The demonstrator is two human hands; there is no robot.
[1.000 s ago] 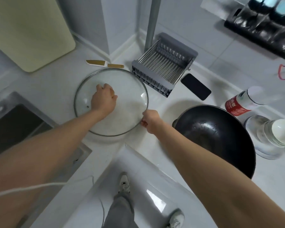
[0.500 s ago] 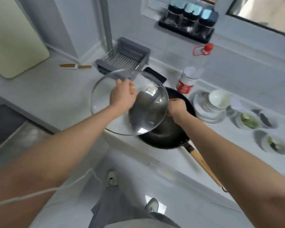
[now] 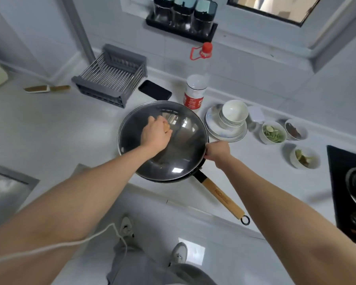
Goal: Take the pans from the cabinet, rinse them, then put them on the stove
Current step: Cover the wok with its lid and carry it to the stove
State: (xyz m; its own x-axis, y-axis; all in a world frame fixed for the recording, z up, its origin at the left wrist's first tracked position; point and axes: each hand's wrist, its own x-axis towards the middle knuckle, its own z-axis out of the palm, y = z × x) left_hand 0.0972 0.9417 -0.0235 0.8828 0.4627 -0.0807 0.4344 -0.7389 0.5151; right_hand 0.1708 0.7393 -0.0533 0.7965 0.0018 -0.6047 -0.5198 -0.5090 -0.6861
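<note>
Gripping the lid's wooden knob (image 3: 166, 127), my left hand (image 3: 155, 135) reaches forward over the glass lid (image 3: 162, 140), which sits on the black wok (image 3: 173, 177). My right hand (image 3: 216, 150) pinches the lid's rim at 3 o'clock. I see the wok resting on the white counter (image 3: 49, 128), its wooden handle (image 3: 222, 197) pointing to 5 o'clock, toward the counter's near edge. A dish rack (image 3: 111, 77) sits at 11 o'clock, stacked bowls (image 3: 233, 112) at 2, the stove (image 3: 349, 188) far right.

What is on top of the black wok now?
A glass lid covers the wok. The left hand grips its knob, mostly hidden; the right hand holds the rim. Through the glass, the wok looks empty.
</note>
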